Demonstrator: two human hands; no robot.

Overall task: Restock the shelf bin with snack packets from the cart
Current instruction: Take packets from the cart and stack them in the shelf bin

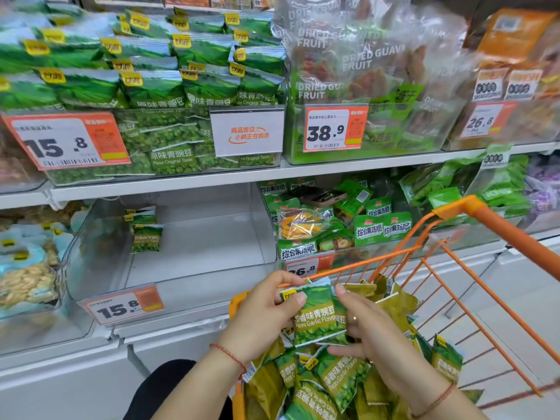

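Observation:
A green garlic-pea packet (318, 313) is held upright over the orange cart (472, 301). My left hand (266, 310) pinches its top left corner and my right hand (363, 322) grips its right side. Several more pea packets (339, 380) fill the cart below. The clear shelf bin (194, 237) on the lower shelf, up and to the left of my hands, holds a few pea packets (147, 234) at its back left. An orange 15.8 price tag (124, 304) hangs on its front.
The upper shelf carries a full bin of original-taste pea packets (169, 83) and dried guava bags (357, 74). Right of the near-empty bin sits a bin of mixed vegetable crisps (339, 225); a nut bin (27, 268) lies to its left. The cart handle (509, 234) crosses the right side.

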